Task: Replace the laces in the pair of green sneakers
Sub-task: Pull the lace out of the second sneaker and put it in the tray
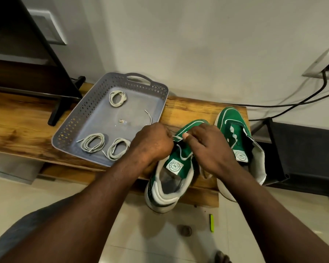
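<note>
Soft, even indoor light, faint shadows, sharp centre, wide-angle bending toward the edges.

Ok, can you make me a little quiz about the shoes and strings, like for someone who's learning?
1. How many coiled laces lie in the grey tray?
2. True or false: the left hand and right hand both hold a lace on the sneaker nearer the tray.
3. Where does the other sneaker stand? A) in the tray B) on the wooden bench C) on the floor
Key: 1) three 2) true 3) B
</note>
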Demonstrator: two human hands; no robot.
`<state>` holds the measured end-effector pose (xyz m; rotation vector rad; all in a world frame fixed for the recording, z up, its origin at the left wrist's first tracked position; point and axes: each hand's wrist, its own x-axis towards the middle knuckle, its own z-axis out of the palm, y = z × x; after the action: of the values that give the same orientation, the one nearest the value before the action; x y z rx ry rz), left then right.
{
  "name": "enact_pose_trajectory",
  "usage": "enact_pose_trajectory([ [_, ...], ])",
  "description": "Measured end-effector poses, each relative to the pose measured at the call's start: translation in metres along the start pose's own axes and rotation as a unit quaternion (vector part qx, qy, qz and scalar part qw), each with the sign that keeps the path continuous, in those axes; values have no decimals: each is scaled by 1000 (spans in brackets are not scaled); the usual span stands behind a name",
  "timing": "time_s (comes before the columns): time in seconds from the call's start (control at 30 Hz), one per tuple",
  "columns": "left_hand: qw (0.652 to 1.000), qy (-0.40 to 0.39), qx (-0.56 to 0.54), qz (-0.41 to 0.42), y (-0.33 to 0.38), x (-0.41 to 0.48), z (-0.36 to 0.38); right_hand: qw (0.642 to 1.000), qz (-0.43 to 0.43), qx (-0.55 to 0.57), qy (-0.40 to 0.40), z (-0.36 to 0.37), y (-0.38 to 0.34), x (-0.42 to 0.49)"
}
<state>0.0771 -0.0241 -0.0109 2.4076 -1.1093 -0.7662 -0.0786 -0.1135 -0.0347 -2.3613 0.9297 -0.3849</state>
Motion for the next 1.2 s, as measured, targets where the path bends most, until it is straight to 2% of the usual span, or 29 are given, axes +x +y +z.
enact_pose_trajectory([
  [0.13, 1000, 1, 4, 21, 0, -1, 2, 992, 24, -113, -55, 10, -9, 1],
  [0.23, 1000, -4, 6, 18, 1, -1, 1, 991, 34, -122, -44, 13, -14, 1],
  [0.3, 1000, -1, 15, 16, 1, -1, 2, 998, 18, -52, -43, 10, -16, 2],
  [0.37, 1000, 4, 17, 14, 1, -2, 1, 993, -8, 107, -48, 4, -18, 1],
  [0.4, 1000, 7, 14, 12, 2, -2, 0, 985, -13, 169, -32, -1, -19, 1],
  [0.47, 1000, 9, 9, 14, 3, -3, -3, 980, 11, 196, 37, -9, -16, 2],
  [0.6, 999, -4, 16, 45, 4, -7, -9, 981, 82, -25, 176, -18, 5, 4],
  [0.7, 992, -12, 69, 106, 7, -8, -5, 975, 73, -19, 211, -22, 0, 0],
  [0.8, 978, -13, 126, 163, 11, -6, 7, 986, 77, -12, 147, -20, -7, -5],
  [0.9, 972, -25, 158, 174, 8, -2, 19, 997, 72, -28, 9, -14, -11, -12],
  [0.97, 967, -36, 175, 179, 6, -1, 24, 995, 72, -61, -43, -11, -14, -17],
  [1.2, 960, -8, 207, 191, 6, 1, 28, 995, 37, -87, -15, -7, -22, -24],
])
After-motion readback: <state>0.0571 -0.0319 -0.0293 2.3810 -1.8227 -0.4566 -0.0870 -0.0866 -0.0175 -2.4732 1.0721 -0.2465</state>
